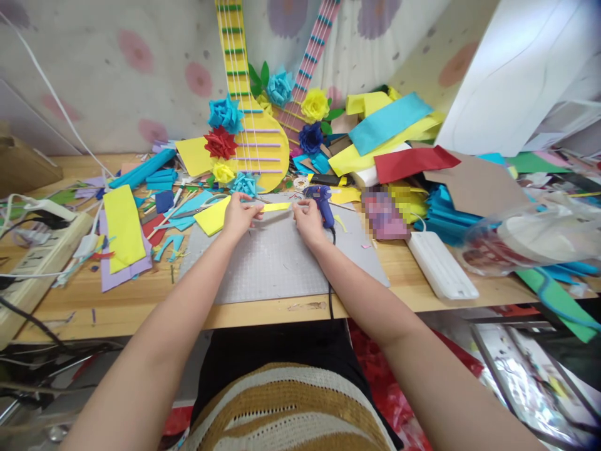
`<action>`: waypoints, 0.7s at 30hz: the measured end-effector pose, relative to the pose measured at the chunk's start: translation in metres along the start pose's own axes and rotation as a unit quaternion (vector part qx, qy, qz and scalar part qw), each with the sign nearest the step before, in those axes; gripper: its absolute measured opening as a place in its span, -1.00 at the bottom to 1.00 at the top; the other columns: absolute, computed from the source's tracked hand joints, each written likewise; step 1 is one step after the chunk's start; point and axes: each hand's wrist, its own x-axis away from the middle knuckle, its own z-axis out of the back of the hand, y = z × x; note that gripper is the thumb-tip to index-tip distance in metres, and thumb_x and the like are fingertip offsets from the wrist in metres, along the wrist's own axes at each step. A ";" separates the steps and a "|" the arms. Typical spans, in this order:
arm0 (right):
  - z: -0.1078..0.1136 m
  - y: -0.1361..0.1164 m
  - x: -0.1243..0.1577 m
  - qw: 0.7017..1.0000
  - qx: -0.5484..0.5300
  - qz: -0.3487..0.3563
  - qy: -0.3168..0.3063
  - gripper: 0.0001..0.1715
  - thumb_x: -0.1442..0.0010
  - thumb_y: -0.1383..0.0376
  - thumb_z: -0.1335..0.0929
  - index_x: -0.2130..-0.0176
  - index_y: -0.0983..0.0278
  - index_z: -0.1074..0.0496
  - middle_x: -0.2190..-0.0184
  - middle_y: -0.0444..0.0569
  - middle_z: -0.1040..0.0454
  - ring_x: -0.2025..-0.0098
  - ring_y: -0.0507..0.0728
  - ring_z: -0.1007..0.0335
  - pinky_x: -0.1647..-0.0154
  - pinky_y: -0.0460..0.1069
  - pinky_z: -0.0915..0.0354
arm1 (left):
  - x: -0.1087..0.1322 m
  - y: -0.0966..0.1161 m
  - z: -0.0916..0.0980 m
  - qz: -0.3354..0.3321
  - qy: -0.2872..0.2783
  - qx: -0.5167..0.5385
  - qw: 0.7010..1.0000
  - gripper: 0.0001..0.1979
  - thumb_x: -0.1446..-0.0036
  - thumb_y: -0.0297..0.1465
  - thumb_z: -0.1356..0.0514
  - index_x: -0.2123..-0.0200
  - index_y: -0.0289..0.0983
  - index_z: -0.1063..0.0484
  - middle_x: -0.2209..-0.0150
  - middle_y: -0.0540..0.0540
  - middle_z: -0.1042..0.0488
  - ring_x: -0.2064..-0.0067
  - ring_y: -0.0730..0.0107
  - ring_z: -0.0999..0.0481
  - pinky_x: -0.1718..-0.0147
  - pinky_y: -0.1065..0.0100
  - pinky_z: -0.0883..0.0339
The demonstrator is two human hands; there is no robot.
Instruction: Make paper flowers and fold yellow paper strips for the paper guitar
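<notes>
A narrow yellow foam strip (pixel 276 207) lies stretched between both hands over the far edge of a grey cutting mat (pixel 282 263). My left hand (pixel 240 216) pinches the strip's left end, fingers closed. My right hand (pixel 307 219) pinches its right end. A blue glue gun (pixel 323 202) stands just right of my right hand, its black cord running down over the mat toward me. A larger yellow foam sheet (pixel 212 217) lies just left of my left hand.
Foam sheets and scraps litter the wooden table (pixel 141 300). A yellow foam guitar (pixel 256 141) with paper flowers (pixel 225 114) leans at the back. A power strip (pixel 32 263) with cables sits far left; a white box (pixel 441 266) and plastic bag lie right.
</notes>
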 end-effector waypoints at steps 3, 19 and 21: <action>0.000 -0.001 0.005 0.997 0.074 0.029 0.007 -0.78 -0.06 0.19 -0.29 0.30 0.18 -0.14 0.64 -0.30 -0.24 0.50 0.03 -0.29 0.43 -0.07 -0.16 | -0.012 0.007 -0.001 -0.041 -0.020 -0.220 0.974 -0.58 0.03 -0.34 -0.26 0.11 -0.23 -0.20 0.47 -0.04 -0.52 0.38 0.29 -0.55 0.35 0.34 -0.34; -0.001 -0.009 0.012 0.988 0.132 0.041 -0.071 -0.97 -0.08 0.29 -0.24 0.38 0.20 -0.21 0.59 -0.20 -0.28 0.46 0.06 -0.28 0.39 -0.03 -0.15 | -0.011 -0.005 0.059 -0.172 0.057 -0.428 0.885 -0.74 -0.21 -0.36 0.05 0.17 -0.23 -0.40 0.12 -0.15 -0.48 0.05 0.19 -0.42 0.19 0.29 -0.24; -0.001 -0.010 0.013 0.987 0.136 0.040 -0.075 -0.96 -0.08 0.28 -0.24 0.38 0.20 -0.22 0.59 -0.20 -0.28 0.47 0.06 -0.28 0.39 -0.03 -0.15 | -0.009 -0.012 0.074 -0.141 0.058 -0.442 0.884 -0.72 -0.21 -0.36 0.08 0.20 -0.24 -0.40 0.15 -0.17 -0.49 0.09 0.17 -0.44 0.23 0.28 -0.24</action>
